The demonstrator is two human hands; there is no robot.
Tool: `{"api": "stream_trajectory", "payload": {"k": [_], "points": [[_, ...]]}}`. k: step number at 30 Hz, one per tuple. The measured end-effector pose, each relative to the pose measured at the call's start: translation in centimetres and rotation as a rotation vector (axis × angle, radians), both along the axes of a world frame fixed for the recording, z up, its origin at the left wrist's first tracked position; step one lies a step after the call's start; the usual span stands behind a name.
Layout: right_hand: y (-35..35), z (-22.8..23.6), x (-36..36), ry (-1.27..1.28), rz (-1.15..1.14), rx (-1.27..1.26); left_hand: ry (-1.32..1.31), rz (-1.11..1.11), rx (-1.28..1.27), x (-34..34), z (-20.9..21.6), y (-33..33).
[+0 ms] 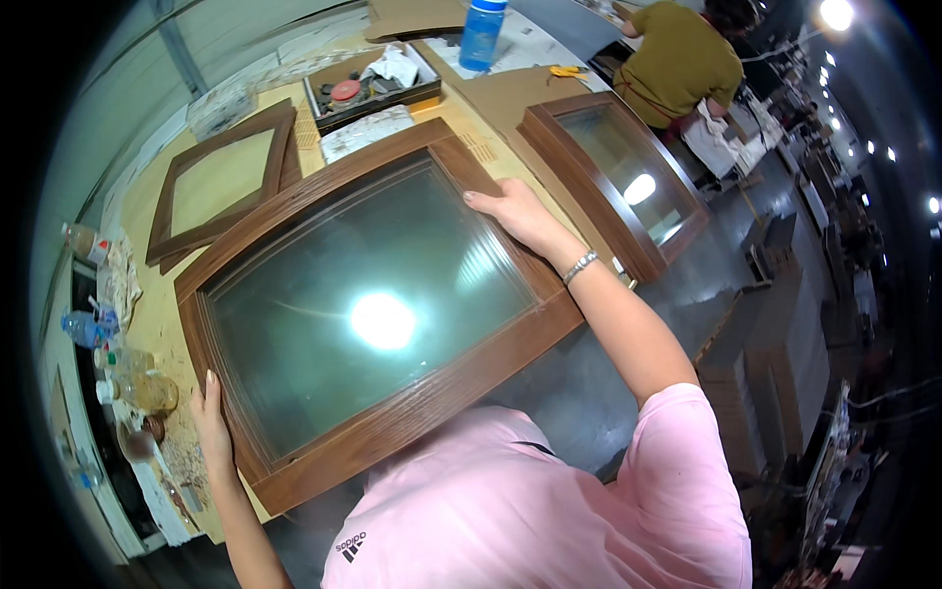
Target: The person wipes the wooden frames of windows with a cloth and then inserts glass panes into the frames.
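The wood-framed glass panel (pixel 378 309) sits between the left grip (pixel 213 427), cupping one side edge, and the right grip (pixel 522 214), clasping the opposite rail, and to me it looks stiff, weighty and breakable, best held by its wood, not the slick pane (pixel 294 358).

Woodwkg. workshop, by look of it. Stained workbench (pixel 162 306) w/ open tray (pixel 388 111) of small bits, plastic bottle (pixel 152 393) of yellowish liq. at L edge. Brown wooden frame (pixel 211 232), glazed ones nr., incl. arched-top panel (pixel 324 334). 2nd person (pixel 682 59) beyond, bent fwd. Brown stacks (pixel 756 363) on R, prob. cardboard. Overhead lamps (pixel 836 14) recede into dark hall.
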State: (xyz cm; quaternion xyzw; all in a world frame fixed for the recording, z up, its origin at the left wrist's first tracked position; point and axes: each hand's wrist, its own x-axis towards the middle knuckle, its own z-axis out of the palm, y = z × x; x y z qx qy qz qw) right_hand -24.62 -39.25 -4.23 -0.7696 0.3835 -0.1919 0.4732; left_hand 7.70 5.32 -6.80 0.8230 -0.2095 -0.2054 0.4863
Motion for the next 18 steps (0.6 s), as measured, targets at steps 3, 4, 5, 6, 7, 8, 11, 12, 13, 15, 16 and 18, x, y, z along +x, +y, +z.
{"api": "stream_trajectory", "payload": {"k": [3,4,5,6,7,8,11,12,13,15,16,18], "points": [[-0.4,-0.1,-0.1,0.005,-0.028,-0.017,-0.101,0.014,0.06,-1.5,1.1,-1.1],[-0.5,-0.3,-0.2,0.02,-0.039,-0.025,-0.071,-0.015,0.045,-1.2,1.5,-1.4],[0.3,0.8,0.4,0.028,-0.026,0.018,-0.039,-0.021,0.035,-1.1,1.7,-0.8],[0.4,0.7,0.1,0.005,-0.028,0.035,-0.002,-0.033,0.013,-1.3,1.7,-0.7],[0.4,0.7,0.0,-0.018,-0.026,0.053,0.022,-0.053,0.071,-0.5,1.4,-0.2],[0.2,0.8,-0.1,-0.05,-0.016,0.068,-0.095,-0.037,0.127,-0.7,1.5,-0.3],[-1.8,-0.3,-1.3,-0.139,0.044,0.275,-0.48,-0.009,0.278,-2.1,2.4,-0.3],[-3.3,-1.6,-2.1,-0.136,0.058,0.32,-0.568,-0.035,0.288,-3.5,3.8,-0.7],[-4.8,-3.6,-3.4,-0.327,0.036,0.522,-0.651,-0.065,0.296,-5.7,5.6,-1.5],[-6.4,-5.1,-4.8,-0.287,-0.141,0.586,-0.657,-0.067,0.289,-9.1,7.3,-2.1],[-8.2,-6.2,-5.2,-0.222,-0.165,0.512,-0.581,-0.056,0.259,-10.4,7.6,-2.7],[-11.6,-9.8,-6.0,-0.098,-0.221,0.373,-0.474,-0.046,0.218,-12.3,7.5,-3.8]]}}
